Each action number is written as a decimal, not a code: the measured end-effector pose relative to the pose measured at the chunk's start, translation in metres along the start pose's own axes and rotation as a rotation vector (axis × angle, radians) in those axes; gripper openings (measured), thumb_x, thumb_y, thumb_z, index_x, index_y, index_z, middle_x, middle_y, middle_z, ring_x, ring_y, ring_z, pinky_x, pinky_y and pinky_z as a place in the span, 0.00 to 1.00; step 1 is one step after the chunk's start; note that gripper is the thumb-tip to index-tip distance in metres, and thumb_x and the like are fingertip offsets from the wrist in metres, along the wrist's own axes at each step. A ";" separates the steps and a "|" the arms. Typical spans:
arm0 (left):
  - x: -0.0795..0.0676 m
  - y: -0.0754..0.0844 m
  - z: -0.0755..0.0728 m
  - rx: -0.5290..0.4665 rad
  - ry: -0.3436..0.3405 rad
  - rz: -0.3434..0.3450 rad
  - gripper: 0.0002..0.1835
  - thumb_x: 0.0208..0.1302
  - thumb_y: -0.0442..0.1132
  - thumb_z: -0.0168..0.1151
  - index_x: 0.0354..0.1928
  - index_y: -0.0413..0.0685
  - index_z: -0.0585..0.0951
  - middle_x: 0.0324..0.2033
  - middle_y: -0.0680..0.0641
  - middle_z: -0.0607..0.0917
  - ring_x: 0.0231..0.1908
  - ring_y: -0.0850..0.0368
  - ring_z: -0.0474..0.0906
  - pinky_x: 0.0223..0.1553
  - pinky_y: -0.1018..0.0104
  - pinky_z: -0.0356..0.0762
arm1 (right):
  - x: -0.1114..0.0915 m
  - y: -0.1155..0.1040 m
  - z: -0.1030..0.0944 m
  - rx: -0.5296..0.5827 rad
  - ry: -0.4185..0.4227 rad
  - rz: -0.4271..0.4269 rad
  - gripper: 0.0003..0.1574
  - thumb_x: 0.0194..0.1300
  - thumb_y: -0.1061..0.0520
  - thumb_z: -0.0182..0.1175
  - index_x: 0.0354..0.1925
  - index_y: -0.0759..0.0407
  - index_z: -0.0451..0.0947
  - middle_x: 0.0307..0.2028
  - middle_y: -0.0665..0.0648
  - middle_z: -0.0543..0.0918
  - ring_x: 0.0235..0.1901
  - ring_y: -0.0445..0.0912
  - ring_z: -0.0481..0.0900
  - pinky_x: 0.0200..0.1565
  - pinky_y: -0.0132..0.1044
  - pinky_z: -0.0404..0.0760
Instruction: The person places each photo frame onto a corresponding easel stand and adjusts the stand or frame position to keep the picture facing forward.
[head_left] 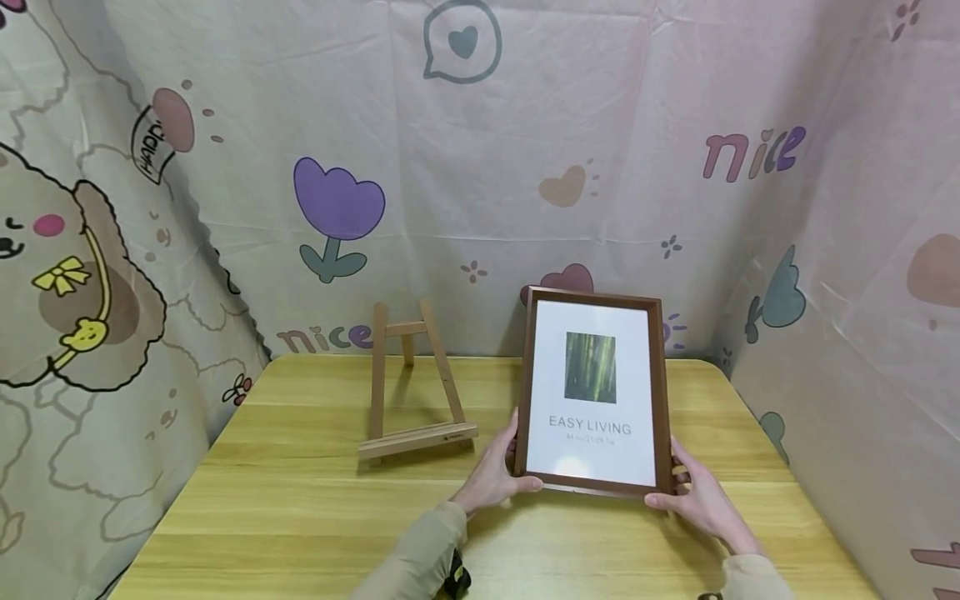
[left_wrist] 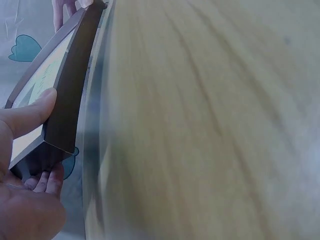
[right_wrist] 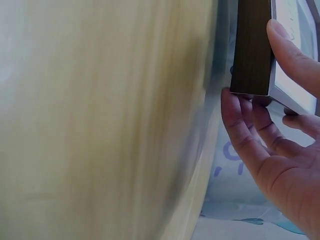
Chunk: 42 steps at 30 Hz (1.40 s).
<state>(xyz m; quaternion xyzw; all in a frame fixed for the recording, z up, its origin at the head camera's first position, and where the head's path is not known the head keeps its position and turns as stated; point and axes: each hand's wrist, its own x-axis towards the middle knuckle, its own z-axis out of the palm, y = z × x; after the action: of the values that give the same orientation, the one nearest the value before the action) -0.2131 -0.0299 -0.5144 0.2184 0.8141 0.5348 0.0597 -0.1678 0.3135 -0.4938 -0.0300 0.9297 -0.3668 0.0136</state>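
Observation:
Both hands hold a brown picture frame [head_left: 592,457] nearly upright over the table's right half, its front facing me. Behind its glass is a white sheet with a green forest picture and the words "EASY LIVING". The left hand [head_left: 493,473] grips the lower left corner, thumb on the front border. At the lower right corner, the right hand [head_left: 703,498] holds on the same way. The left wrist view shows the left thumb [left_wrist: 37,114] over the front and fingers at the side. In the right wrist view, fingers [right_wrist: 245,130] curl by the frame's side [right_wrist: 252,50].
A small wooden easel [head_left: 418,437] stands on the table left of the frame, its ledge toward me. The wood-grain table [head_left: 300,500] runs back to a printed curtain [head_left: 465,167] that hangs behind and on both sides.

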 end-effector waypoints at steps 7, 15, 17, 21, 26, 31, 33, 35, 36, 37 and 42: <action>-0.003 0.005 -0.004 0.003 0.021 -0.001 0.63 0.55 0.41 0.76 0.81 0.50 0.39 0.79 0.35 0.49 0.77 0.30 0.46 0.74 0.27 0.49 | 0.003 -0.005 0.001 0.042 0.027 -0.031 0.74 0.49 0.58 0.79 0.78 0.70 0.41 0.65 0.77 0.68 0.49 0.59 0.81 0.44 0.36 0.87; -0.004 0.010 -0.011 0.037 0.051 0.032 0.62 0.57 0.43 0.75 0.81 0.51 0.38 0.79 0.34 0.49 0.77 0.28 0.46 0.72 0.24 0.49 | 0.009 -0.011 0.001 0.070 0.085 -0.099 0.73 0.49 0.60 0.79 0.78 0.70 0.43 0.58 0.74 0.73 0.48 0.57 0.80 0.42 0.32 0.86; -0.003 0.012 -0.014 0.056 0.063 0.036 0.62 0.57 0.43 0.75 0.81 0.51 0.39 0.79 0.34 0.50 0.77 0.28 0.47 0.72 0.25 0.50 | 0.011 -0.013 0.000 0.077 0.097 -0.122 0.72 0.49 0.60 0.79 0.79 0.69 0.43 0.57 0.72 0.74 0.47 0.55 0.80 0.42 0.31 0.85; -0.003 0.017 -0.019 0.078 0.087 0.049 0.62 0.57 0.41 0.75 0.81 0.49 0.40 0.79 0.33 0.52 0.77 0.28 0.48 0.73 0.26 0.51 | 0.015 -0.018 -0.001 0.068 0.119 -0.167 0.71 0.50 0.60 0.79 0.79 0.66 0.45 0.58 0.71 0.75 0.46 0.53 0.79 0.44 0.31 0.85; -0.005 0.022 -0.025 0.090 0.109 0.028 0.62 0.57 0.40 0.75 0.81 0.52 0.40 0.79 0.35 0.52 0.77 0.27 0.46 0.71 0.23 0.49 | 0.019 -0.024 -0.001 0.054 0.131 -0.196 0.70 0.50 0.59 0.79 0.79 0.67 0.46 0.57 0.71 0.75 0.47 0.54 0.79 0.45 0.32 0.86; -0.008 0.023 -0.033 0.094 0.139 0.013 0.61 0.57 0.40 0.75 0.82 0.53 0.40 0.79 0.34 0.51 0.77 0.27 0.44 0.72 0.24 0.50 | 0.025 -0.032 0.002 0.060 0.146 -0.234 0.70 0.50 0.60 0.79 0.79 0.67 0.46 0.56 0.70 0.76 0.46 0.54 0.79 0.45 0.36 0.87; -0.009 0.023 -0.036 0.093 0.156 0.017 0.61 0.57 0.39 0.75 0.81 0.52 0.40 0.78 0.33 0.52 0.77 0.27 0.45 0.72 0.25 0.51 | 0.027 -0.036 0.004 0.064 0.151 -0.245 0.70 0.50 0.60 0.79 0.79 0.67 0.46 0.57 0.71 0.75 0.46 0.55 0.79 0.46 0.40 0.87; -0.011 0.023 -0.040 0.102 0.168 0.026 0.61 0.57 0.39 0.76 0.81 0.51 0.41 0.78 0.33 0.53 0.77 0.27 0.46 0.72 0.25 0.52 | 0.029 -0.040 0.006 0.066 0.150 -0.247 0.70 0.50 0.59 0.79 0.79 0.67 0.46 0.58 0.71 0.75 0.47 0.56 0.79 0.47 0.43 0.87; -0.012 0.023 -0.042 0.103 0.175 0.028 0.61 0.57 0.39 0.76 0.81 0.51 0.41 0.78 0.32 0.53 0.77 0.28 0.47 0.72 0.25 0.52 | 0.031 -0.041 0.007 0.068 0.151 -0.246 0.70 0.50 0.59 0.79 0.79 0.66 0.47 0.58 0.71 0.75 0.47 0.56 0.79 0.47 0.44 0.87; -0.012 0.022 -0.043 0.107 0.182 0.032 0.61 0.56 0.39 0.76 0.81 0.50 0.41 0.78 0.32 0.54 0.77 0.28 0.48 0.72 0.26 0.53 | 0.032 -0.043 0.008 0.070 0.150 -0.247 0.69 0.51 0.59 0.79 0.79 0.66 0.47 0.59 0.71 0.74 0.47 0.56 0.79 0.47 0.45 0.87; -0.016 0.020 -0.051 0.118 0.215 0.037 0.62 0.56 0.39 0.76 0.81 0.51 0.41 0.77 0.31 0.55 0.75 0.28 0.52 0.71 0.27 0.57 | 0.038 -0.049 0.013 0.077 0.146 -0.264 0.69 0.51 0.58 0.79 0.79 0.65 0.47 0.60 0.71 0.74 0.48 0.57 0.79 0.48 0.47 0.86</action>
<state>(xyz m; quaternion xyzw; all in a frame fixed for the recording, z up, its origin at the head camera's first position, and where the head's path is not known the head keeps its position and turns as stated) -0.2094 -0.0732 -0.4768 0.1777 0.8417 0.5072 -0.0510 -0.2027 0.2660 -0.4697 -0.1248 0.9015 -0.4019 -0.1012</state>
